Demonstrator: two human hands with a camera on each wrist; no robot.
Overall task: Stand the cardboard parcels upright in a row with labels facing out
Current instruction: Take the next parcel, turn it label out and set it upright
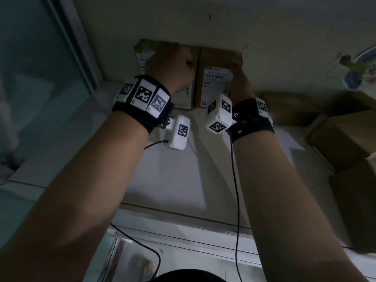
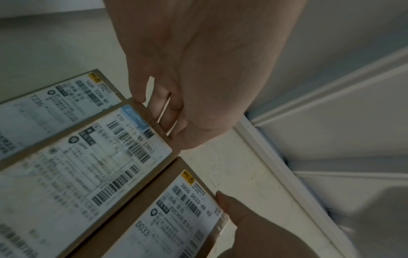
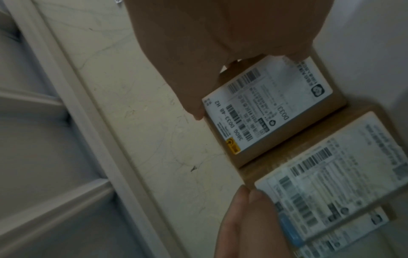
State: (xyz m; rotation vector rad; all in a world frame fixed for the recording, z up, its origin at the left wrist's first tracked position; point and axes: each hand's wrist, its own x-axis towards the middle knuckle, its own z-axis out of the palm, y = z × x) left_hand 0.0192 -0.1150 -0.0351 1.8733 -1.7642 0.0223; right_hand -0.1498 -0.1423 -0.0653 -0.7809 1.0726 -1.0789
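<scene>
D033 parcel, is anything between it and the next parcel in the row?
Nothing visible. The D033 parcel stands right beside the middle parcel, labels out, with no object between them. The right hand grips its top edge; the left hand grips the middle parcel's.

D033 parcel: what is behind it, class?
The wall rises behind the D033 parcel. Its back face and the fingers of the right hand are hidden.

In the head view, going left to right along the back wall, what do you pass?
Glass door panel → leftmost parcel, mostly behind the left hand → D033 parcel → right hand gripping its right edge → brown boxes on the far right.
</scene>
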